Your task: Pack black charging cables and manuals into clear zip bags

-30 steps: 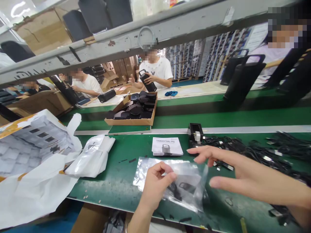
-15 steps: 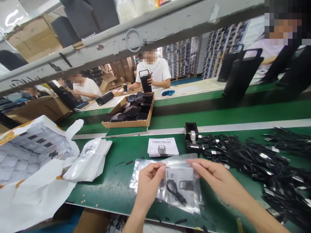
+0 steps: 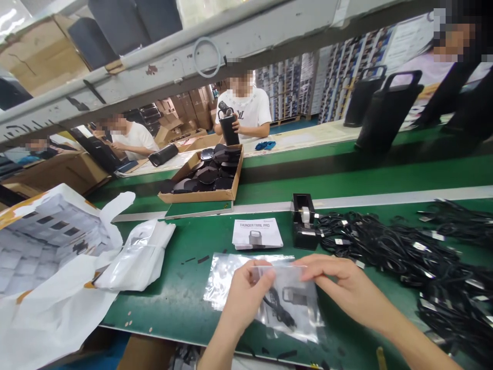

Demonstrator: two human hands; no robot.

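Note:
Between my hands is a clear plastic bag (image 3: 308,321) holding a printed leaflet and a coiled black cable (image 3: 283,311). My left hand (image 3: 248,290) pinches the bag's upper left edge, thumb on top. At its upper right edge my right hand (image 3: 331,275) pinches the plastic with thumb and fingers. Flat clear bags (image 3: 219,280) lie partly under my left hand. Just beyond, a small stack of leaflets (image 3: 257,234) marked "THUNDER TRAIL PRO" rests on the green work surface (image 3: 181,298).
A tape dispenser (image 3: 303,221) stands behind my right hand, beside a big heap of black cables (image 3: 389,257). Wrapped plastic bags (image 3: 138,257) and an opened white box (image 3: 50,241) lie left. Farther back are a carton of black parts (image 3: 208,174), black speakers (image 3: 391,110) and co-workers (image 3: 246,110).
Both hands have drawn closer together along the bag's top edge, and its upper flap now lies lower. Across the bench, a co-worker's hand has come to the top of a speaker.

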